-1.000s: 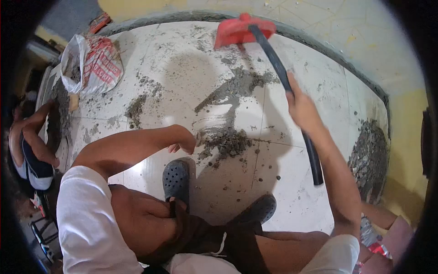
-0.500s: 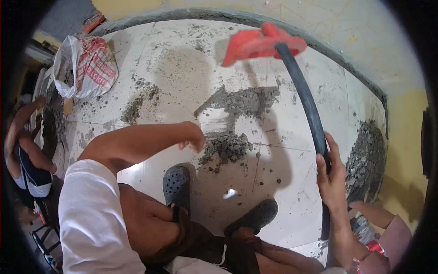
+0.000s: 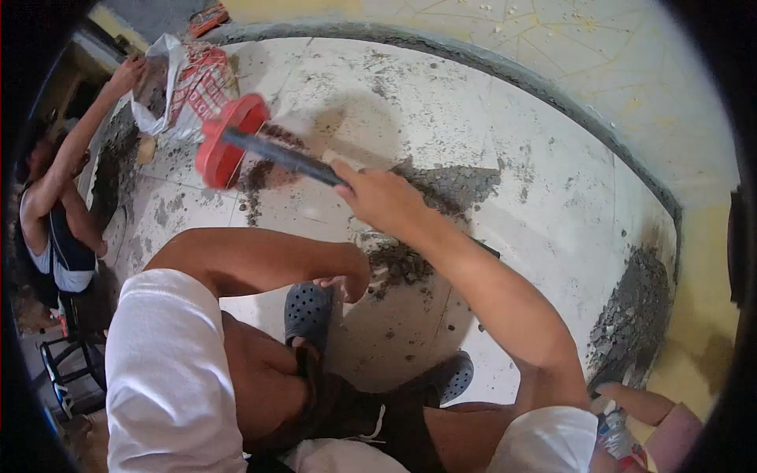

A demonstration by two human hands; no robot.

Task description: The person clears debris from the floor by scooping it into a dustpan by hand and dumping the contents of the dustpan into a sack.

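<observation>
My right hand (image 3: 384, 197) is wrapped round the black handle of a red-headed tool (image 3: 229, 146). The red head is raised at the left, near the sack, and the handle's far end comes out beneath my forearm. My left hand (image 3: 347, 276) hangs bent at the wrist over the floor, above my left clog; its fingers are partly hidden, and what they hold, if anything, cannot be made out. Grey rubble (image 3: 457, 188) lies on the white tiles beyond my right hand, and a second heap (image 3: 398, 264) is between my two arms.
A red and white sack (image 3: 197, 91) stands at the upper left, with a person's hand (image 3: 126, 75) at its edge. More rubble (image 3: 635, 307) lies along the right wall. Another person's arm (image 3: 643, 404) shows at the lower right. A black metal frame (image 3: 75, 370) is at the lower left.
My right hand has swung the red-headed tool from the upper right to the left. The person at the left has reached up to the sack. My left hand has moved slightly down and right.
</observation>
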